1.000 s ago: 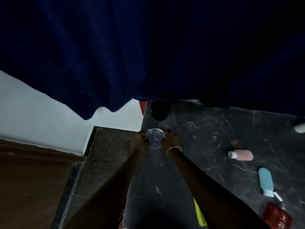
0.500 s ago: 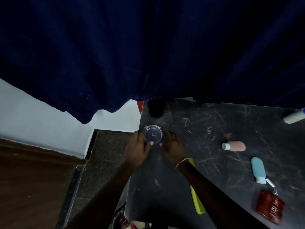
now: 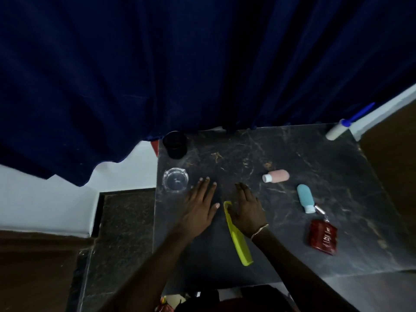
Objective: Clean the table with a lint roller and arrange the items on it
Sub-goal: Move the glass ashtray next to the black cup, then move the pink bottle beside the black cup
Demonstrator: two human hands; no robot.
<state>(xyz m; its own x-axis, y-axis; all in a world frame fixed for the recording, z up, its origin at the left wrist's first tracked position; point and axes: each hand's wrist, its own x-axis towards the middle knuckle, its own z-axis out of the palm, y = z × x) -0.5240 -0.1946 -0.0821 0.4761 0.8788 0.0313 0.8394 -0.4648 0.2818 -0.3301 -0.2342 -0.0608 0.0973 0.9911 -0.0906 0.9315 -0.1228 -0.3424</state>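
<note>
Hands flat and empty on table (image 3: pixel 315 167): left hand (image 3: pixel 199 208) just right of glass ashtray (image 3: pixel 175 180), right hand (image 3: pixel 248 210) farther right, touching yellow comb (image 3: pixel 237 236).

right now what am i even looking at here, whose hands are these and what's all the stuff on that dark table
A camera worn on a person's head looks down at their own bare hands. The left hand and the right hand are open, flat over a dark marble table; neither holds anything. The right hand partly covers a yellow-green comb. A clear glass dish and a black cup stand at the table's left edge. To the right lie a pink bottle, a teal bottle, a red pouch and a lint roller.
</note>
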